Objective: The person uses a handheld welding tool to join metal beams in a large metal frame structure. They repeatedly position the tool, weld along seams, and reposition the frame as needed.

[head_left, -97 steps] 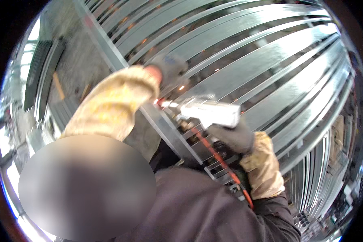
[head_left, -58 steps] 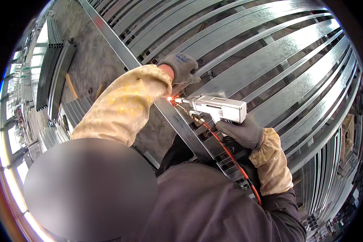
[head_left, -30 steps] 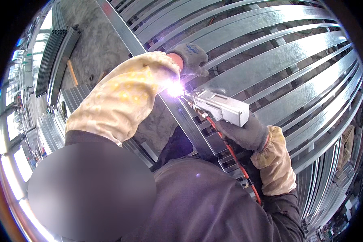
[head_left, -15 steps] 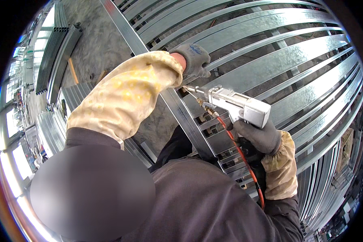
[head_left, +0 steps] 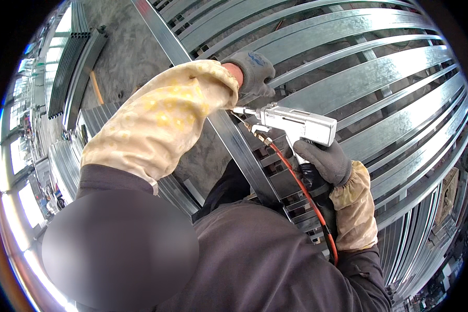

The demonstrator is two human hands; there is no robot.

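My right hand (head_left: pixel 325 160), in a grey glove, grips the dark-wrapped handle of a silver pistol-shaped air tool (head_left: pixel 301 124). Its thin nose points left, reaching the inner edge of a galvanized steel side rail (head_left: pixel 239 151); the exact contact at the tip is too small to tell. A red hose (head_left: pixel 296 179) with brass fittings runs below the tool, back along my right forearm. Just beyond the nose, my gloved left hand (head_left: pixel 255 73) is closed over a narrow steel bar (head_left: pixel 307 70), fingers curled down where they are partly hidden.
Wide steel slats (head_left: pixel 359 86) and narrow bars spread across a frame to the right. Stacked steel channels (head_left: pixel 70 67) lie on the grey floor (head_left: pixel 127 47) at far left. More long profiles (head_left: pixel 408 234) rest at lower right. A wooden strip (head_left: pixel 95 88) lies left.
The air tool and my right hand have shifted left and slightly away from me, with the nose closer to the side rail. My left hand has barely moved.
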